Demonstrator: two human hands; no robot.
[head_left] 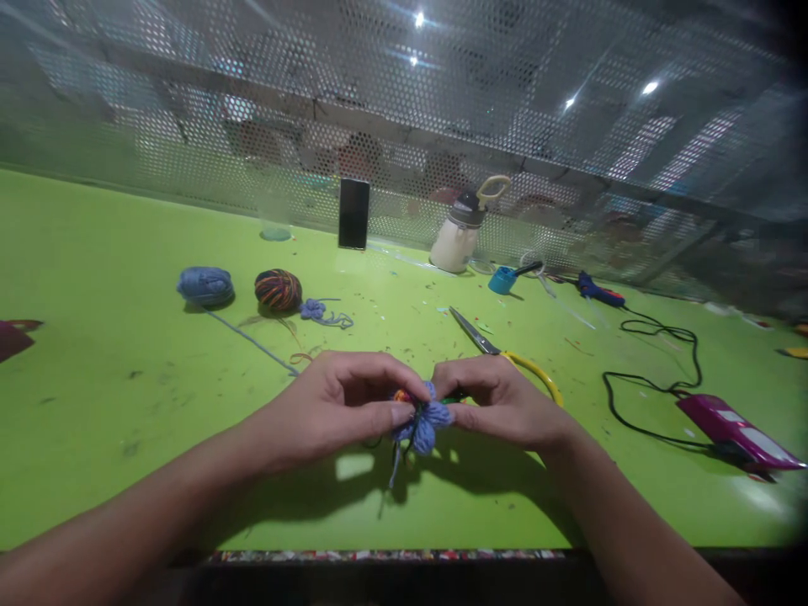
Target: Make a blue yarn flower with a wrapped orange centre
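Note:
A blue crocheted flower [424, 431] with a red-orange centre is pinched between the thumb and fingers of my left hand [344, 400]. Loose dark and blue yarn ends hang below its petals. My right hand [505, 400] is closed at the flower's right side, around a thin green tool [450, 400] that is mostly hidden by the fingers. Just behind my right hand lie scissors [476, 331] with yellow handles. A blue yarn ball [205, 287] trails a strand towards my left wrist. Next to it sits a multicoloured yarn ball [279, 290].
A small blue crocheted piece [314, 310] lies beside the yarn. Farther back stand a phone [353, 214], a bottle [455, 240] and a blue pot [502, 280]. On the right are a glue gun [599, 290] and a magenta device [736, 429] with a black cord.

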